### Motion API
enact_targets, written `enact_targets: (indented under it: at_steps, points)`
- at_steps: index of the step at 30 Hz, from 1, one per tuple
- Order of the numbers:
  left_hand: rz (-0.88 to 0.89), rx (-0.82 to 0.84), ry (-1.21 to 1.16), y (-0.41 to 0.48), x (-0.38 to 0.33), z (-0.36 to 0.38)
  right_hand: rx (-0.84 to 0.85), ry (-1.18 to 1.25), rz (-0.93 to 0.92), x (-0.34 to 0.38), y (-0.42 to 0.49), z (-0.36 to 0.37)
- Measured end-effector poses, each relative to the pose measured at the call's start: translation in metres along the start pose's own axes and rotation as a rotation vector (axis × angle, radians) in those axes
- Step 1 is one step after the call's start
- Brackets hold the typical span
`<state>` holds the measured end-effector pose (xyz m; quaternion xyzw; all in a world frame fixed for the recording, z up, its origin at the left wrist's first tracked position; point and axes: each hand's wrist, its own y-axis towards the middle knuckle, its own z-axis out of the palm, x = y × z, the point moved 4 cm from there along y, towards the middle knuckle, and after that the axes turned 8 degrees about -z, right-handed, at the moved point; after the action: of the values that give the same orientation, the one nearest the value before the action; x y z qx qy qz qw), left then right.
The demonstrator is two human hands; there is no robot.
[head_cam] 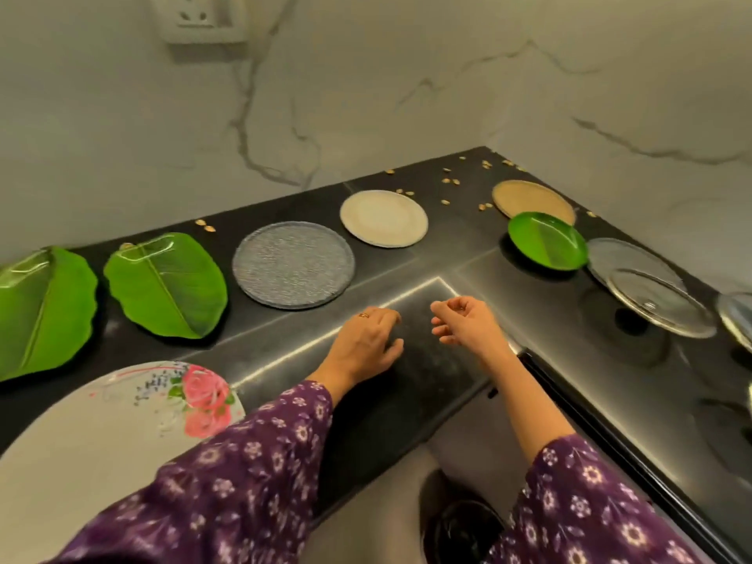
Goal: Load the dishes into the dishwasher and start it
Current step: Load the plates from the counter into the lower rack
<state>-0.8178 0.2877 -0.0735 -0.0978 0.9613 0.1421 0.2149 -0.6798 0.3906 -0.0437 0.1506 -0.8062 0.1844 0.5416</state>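
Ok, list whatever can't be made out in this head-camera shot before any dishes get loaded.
Head view:
Far-left leaf plate: cut off by the left edge.
Glass dish: cut off by the right edge.
Flowered plate: partly covered by the left sleeve.
Scattered bits on the counter: too small to identify.
Right hand: curled fingers hide whether it holds anything.
Dishwasher: not in view.

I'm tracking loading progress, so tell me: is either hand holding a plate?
No, the left hand and the right hand are both over the dark counter, and neither touches any plate.
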Motion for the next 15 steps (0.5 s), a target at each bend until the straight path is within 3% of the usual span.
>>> enact_targets:
  at_steps: [10, 15]
  points:
    - [0.023, 0.059, -0.113, 0.016, 0.033, 0.029, 0.179, -0.291, -0.016, 0.023, 0.129, 0.136]
    - [0.041, 0.098, -0.132, 0.017, 0.036, 0.033, 0.15, -0.528, -0.059, 0.029, 0.149, 0.164]
